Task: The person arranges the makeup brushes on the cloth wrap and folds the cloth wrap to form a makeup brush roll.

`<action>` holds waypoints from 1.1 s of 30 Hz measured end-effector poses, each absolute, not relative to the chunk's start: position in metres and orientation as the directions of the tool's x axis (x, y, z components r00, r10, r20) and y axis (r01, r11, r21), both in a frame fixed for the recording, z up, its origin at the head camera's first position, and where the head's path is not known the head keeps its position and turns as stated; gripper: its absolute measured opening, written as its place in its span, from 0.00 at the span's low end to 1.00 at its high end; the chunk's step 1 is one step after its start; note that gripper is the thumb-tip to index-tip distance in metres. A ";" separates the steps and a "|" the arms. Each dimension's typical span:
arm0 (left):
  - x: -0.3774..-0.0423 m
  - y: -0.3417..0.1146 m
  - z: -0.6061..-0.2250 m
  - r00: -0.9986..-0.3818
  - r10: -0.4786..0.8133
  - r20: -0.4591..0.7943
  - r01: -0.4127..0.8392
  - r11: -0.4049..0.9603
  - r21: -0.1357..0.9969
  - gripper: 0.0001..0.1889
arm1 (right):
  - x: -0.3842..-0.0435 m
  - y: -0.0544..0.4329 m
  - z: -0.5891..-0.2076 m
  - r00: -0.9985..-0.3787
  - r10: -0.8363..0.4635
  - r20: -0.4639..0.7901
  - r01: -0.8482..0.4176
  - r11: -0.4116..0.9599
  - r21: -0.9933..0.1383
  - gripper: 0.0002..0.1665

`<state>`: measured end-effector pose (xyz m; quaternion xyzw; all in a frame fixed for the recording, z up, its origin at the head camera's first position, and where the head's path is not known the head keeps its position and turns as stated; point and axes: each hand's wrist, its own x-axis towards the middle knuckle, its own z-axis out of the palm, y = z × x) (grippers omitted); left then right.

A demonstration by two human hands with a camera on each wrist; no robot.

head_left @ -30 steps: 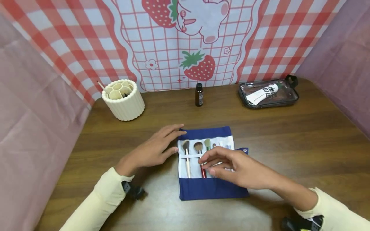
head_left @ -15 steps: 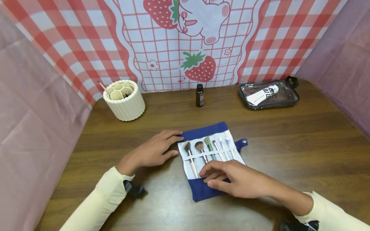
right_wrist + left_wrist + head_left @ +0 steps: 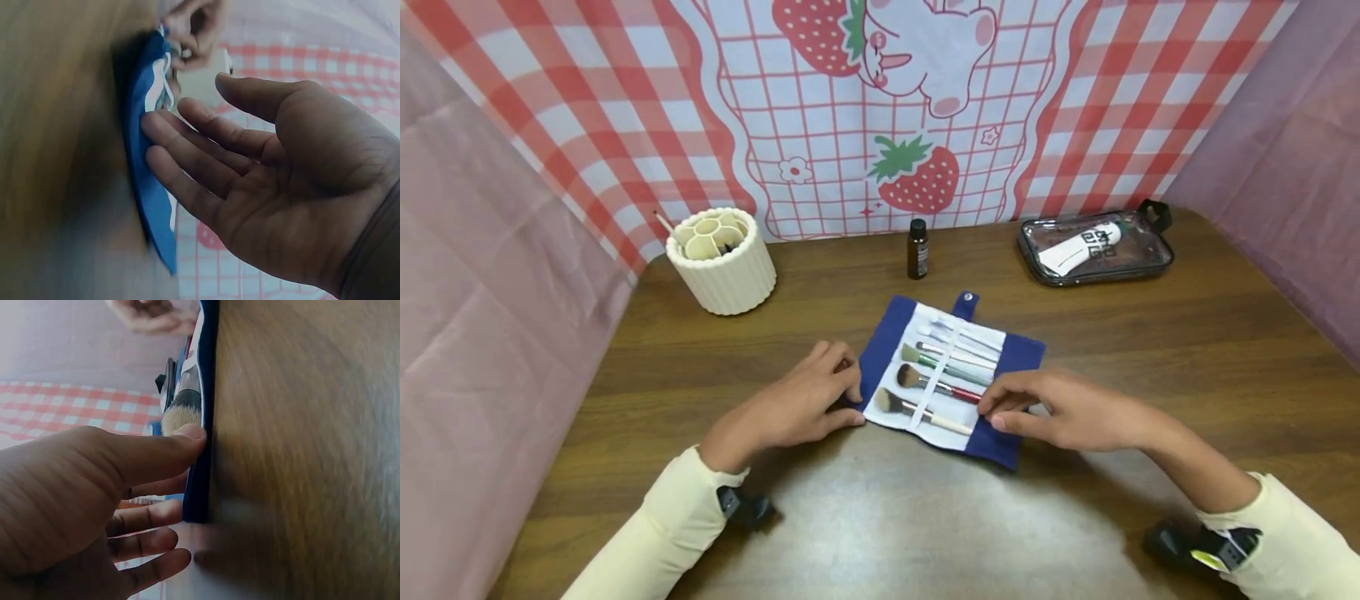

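A navy-blue brush roll (image 3: 876, 350) with a white lining lies unrolled on the table, turned at a slant. Several makeup brushes sit under its white strap, bristles toward the left; one has a red handle (image 3: 964, 395), another is green (image 3: 917, 357). My left hand (image 3: 797, 400) pinches the roll's left edge near the front corner; the left wrist view shows the thumb (image 3: 190, 432) on that edge beside a brush's pale bristles (image 3: 181, 419). Over the right blue flap is my right hand (image 3: 1067, 410), fingers loosely bent, with fingertips (image 3: 161, 159) touching the cloth in the right wrist view.
A cream ribbed holder (image 3: 722, 271) with compartments stands at the back left. A small dark bottle (image 3: 917, 250) is upright at the back middle. At the back right lies a clear black-edged pouch (image 3: 1138, 254) with a white tube (image 3: 1078, 250) inside.
The brush roll has turned counterclockwise; its snap tab moved from the right side to the back. My left fingers have curled at its edge, and my right hand has shifted right and slightly up.
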<state>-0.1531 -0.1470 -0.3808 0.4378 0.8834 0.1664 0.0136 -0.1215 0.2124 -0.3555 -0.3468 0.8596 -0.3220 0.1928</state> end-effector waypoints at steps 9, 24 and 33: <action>-0.145 -0.134 -0.382 -0.589 0.800 0.114 0.789 0.538 0.297 0.15 | -0.145 0.232 -0.361 -0.728 -0.680 -0.082 -0.480 0.592 -0.648 0.21; -0.146 -0.131 -0.381 -0.575 0.801 0.164 0.806 0.519 0.285 0.10 | -0.147 0.234 -0.375 -0.636 -0.772 -0.002 -0.649 0.536 -0.540 0.06; -0.145 -0.128 -0.377 -0.675 0.717 0.174 0.723 0.596 0.349 0.08 | -0.150 0.233 -0.374 -0.625 -0.780 0.044 -0.680 0.515 -0.521 0.05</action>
